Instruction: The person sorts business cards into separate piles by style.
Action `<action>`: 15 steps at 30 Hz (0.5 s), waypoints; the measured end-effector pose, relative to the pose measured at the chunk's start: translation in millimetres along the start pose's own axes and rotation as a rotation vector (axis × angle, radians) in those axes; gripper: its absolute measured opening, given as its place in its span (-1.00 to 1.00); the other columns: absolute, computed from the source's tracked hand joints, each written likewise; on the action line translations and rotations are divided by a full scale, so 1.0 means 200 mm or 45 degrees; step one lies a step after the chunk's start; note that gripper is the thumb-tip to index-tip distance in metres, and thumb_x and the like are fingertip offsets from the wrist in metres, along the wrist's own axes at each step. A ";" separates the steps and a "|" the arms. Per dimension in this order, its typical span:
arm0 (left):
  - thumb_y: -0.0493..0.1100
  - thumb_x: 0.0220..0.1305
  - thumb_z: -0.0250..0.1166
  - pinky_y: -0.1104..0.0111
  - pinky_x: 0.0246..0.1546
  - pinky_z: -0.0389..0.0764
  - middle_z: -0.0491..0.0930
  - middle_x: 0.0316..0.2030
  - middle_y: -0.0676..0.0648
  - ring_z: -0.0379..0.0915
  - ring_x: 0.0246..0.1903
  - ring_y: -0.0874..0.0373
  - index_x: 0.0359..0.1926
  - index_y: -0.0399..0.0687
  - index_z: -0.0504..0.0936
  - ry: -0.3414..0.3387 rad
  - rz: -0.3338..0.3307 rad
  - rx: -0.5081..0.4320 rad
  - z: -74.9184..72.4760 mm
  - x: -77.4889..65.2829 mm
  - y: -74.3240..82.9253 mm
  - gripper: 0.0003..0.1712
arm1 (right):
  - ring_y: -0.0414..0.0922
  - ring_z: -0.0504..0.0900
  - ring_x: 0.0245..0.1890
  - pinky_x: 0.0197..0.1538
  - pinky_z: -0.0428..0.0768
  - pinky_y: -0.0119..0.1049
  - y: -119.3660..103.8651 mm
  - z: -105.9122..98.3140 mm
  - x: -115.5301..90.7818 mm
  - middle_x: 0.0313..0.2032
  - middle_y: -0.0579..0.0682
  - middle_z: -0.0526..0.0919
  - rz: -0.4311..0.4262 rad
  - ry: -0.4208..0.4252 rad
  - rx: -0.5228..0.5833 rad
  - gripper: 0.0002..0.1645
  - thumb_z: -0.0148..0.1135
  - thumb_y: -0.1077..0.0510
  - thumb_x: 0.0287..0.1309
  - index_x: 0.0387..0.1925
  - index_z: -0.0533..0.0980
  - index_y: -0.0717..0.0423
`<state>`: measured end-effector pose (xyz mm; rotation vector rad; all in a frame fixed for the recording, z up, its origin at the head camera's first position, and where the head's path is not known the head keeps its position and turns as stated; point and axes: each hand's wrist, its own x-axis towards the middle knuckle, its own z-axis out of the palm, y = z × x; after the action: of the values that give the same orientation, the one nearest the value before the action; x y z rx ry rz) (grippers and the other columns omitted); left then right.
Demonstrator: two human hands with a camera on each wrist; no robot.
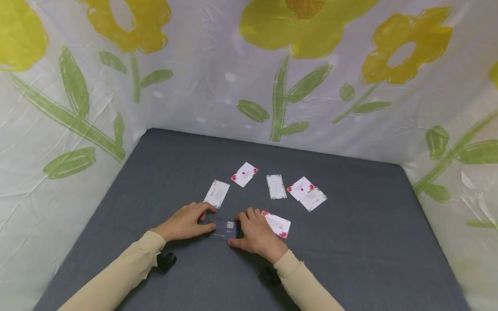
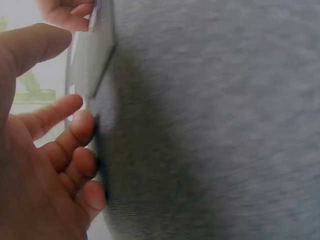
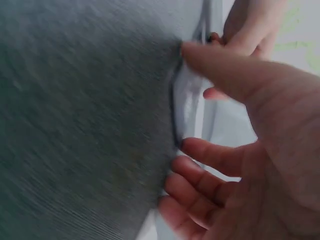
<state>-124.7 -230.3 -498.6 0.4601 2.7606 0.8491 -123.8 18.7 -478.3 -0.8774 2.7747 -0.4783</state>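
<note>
A dark blue-grey business card (image 1: 225,230) with a QR code lies between my two hands in the head view. My right hand (image 1: 256,234) holds its right end, thumb at the near corner and index finger at the far one. In the right wrist view the card (image 3: 187,100) shows nearly edge-on between that thumb and index finger. My left hand (image 1: 186,222) is at the other end, fingers loosely bent, its thumb tip overlapping the card's left edge. The left wrist view shows the left thumb (image 2: 45,45) and fingers spread beside the card (image 2: 95,60).
Beyond the left hand lies a white card with green leaves (image 1: 217,193). A red-flowered card (image 1: 278,224) sits partly behind the right hand. Farther back are another red-flowered card (image 1: 244,174), a framed-pattern card (image 1: 276,187) and two overlapping cards (image 1: 313,199) on the grey table (image 1: 352,273).
</note>
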 end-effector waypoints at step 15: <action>0.51 0.19 0.31 -0.02 -0.29 0.67 0.59 -0.23 -0.30 0.55 -0.18 -0.19 -0.11 -0.41 0.70 0.240 -0.400 0.611 -0.03 0.19 0.19 -0.05 | 0.04 0.56 0.30 0.25 0.62 -0.03 -0.01 -0.25 0.48 0.29 0.09 0.55 -0.169 -0.235 -0.427 -0.41 0.16 0.13 0.48 0.48 0.39 -0.12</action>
<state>-153.6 -190.5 -476.3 0.0089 3.0893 0.1596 -214.1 -26.3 -438.3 -1.1182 2.6761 0.0552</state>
